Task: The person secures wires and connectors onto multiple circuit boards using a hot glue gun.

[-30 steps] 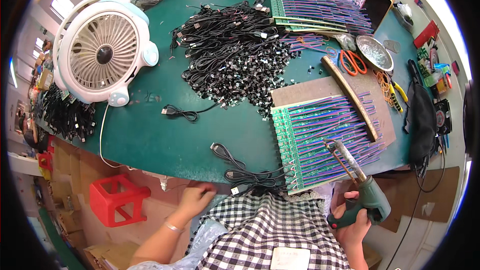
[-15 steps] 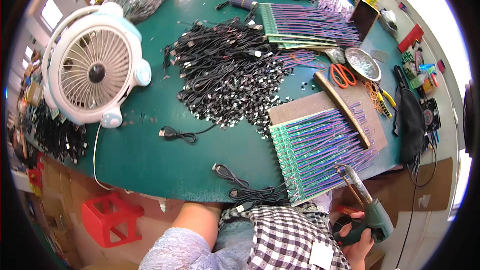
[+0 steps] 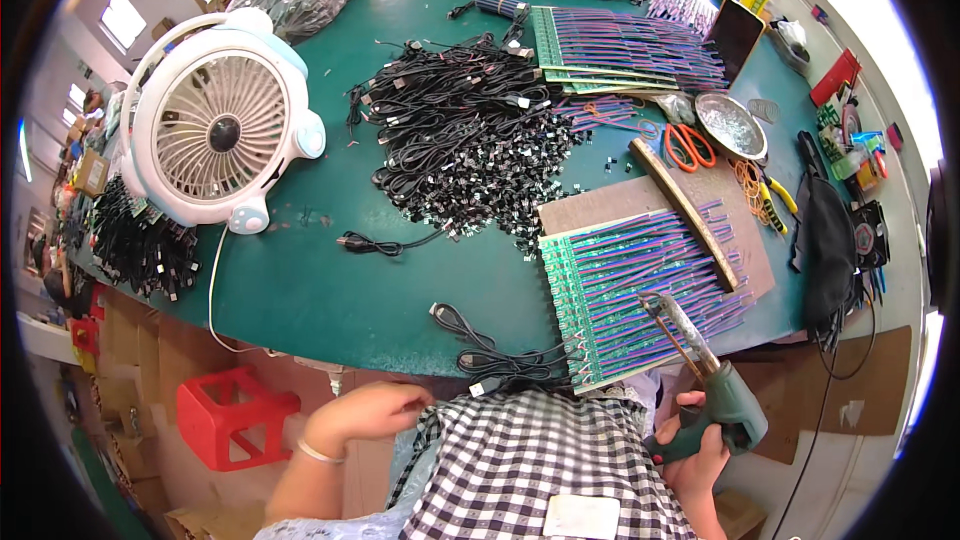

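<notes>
My right hand (image 3: 692, 440) is wrapped round the dark green grip of a soldering gun (image 3: 735, 410). Its long metal tip points up and left, over the lower part of a green circuit board panel (image 3: 575, 310) with rows of blue and red wires. My left hand (image 3: 385, 408) is just off the table's near edge by my checked apron (image 3: 510, 450), fingers loosely bent and nothing visible in them. Closest to it on the table is a coiled black USB cable (image 3: 490, 355), whose end reaches the panel's lower left corner.
A wooden bar (image 3: 685, 215) lies across the wires. Behind are a heap of black cables (image 3: 460, 130), another panel stack (image 3: 620, 45), orange scissors (image 3: 688, 148), a metal dish (image 3: 731, 126) and yellow pliers (image 3: 775, 205). A white fan (image 3: 222, 135) stands left; a red stool (image 3: 235, 418) is below.
My left hand has come into view at the table's near edge. The soldering gun has moved up and left, its tip now farther over the wires. The view has shifted slightly.
</notes>
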`<state>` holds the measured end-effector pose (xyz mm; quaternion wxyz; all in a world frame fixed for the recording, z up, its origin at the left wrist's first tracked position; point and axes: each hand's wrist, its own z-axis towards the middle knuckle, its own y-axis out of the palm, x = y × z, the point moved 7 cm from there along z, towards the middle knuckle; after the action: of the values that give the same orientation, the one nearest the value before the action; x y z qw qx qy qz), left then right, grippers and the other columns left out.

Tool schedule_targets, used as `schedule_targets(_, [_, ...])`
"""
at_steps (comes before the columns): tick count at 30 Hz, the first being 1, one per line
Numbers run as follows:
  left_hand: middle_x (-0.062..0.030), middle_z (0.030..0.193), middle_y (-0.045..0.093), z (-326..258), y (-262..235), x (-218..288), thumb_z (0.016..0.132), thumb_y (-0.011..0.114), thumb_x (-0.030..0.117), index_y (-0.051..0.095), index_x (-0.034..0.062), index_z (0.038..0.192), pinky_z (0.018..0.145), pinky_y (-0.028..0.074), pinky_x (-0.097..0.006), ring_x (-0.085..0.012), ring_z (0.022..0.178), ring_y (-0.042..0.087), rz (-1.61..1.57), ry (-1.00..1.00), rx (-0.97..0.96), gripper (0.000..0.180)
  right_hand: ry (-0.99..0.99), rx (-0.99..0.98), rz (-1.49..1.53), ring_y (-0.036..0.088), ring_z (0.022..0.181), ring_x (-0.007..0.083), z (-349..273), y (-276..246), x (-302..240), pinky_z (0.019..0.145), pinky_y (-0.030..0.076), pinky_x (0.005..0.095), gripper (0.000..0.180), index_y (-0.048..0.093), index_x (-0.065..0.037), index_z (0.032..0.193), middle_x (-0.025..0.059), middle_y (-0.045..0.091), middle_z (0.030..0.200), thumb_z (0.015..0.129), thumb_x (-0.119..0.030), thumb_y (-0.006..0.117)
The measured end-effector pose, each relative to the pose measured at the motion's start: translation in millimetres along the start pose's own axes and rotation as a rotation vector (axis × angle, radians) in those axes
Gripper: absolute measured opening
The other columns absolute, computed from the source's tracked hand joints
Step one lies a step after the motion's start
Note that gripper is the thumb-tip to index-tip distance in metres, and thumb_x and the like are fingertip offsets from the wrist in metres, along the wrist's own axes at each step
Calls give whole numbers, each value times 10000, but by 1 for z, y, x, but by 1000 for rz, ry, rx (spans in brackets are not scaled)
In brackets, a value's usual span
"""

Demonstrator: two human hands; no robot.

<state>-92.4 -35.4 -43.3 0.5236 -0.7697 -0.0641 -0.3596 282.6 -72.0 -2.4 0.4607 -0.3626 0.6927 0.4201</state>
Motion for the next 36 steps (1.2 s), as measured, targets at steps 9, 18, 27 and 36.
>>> schedule_targets(9, [-104,829,596,91,-124,43,771,664,39,603,40,848,752,468,-376,-309,814,567,183,50,781,98,-110,-243,133,626,653,223,18,15,1,558,539,338,593,395,23,1293,190,556,1129,914,-385,600])
schedule_targets(18, [-106,811,577,107,-120,28,789,634,-13,570,28,874,726,459,-384,-305,780,557,318,104,642,114,-30,-145,132,630,653,221,18,-11,13,557,542,344,640,411,14,1285,189,558,1134,882,-433,631])
schedule_targets(27, [-111,783,629,86,-85,142,765,637,-45,606,37,843,612,503,-368,-302,691,612,-59,396,324,118,195,-445,305,639,799,296,33,61,4,756,542,493,620,393,-72,1315,152,627,863,899,-484,594])
schedule_targets(36, [-104,809,641,103,-54,170,785,669,-11,631,39,892,627,521,-363,-296,721,639,-251,377,141,123,209,-495,25,622,945,97,28,112,-3,846,504,272,274,618,-30,1093,34,665,1001,828,-29,685])
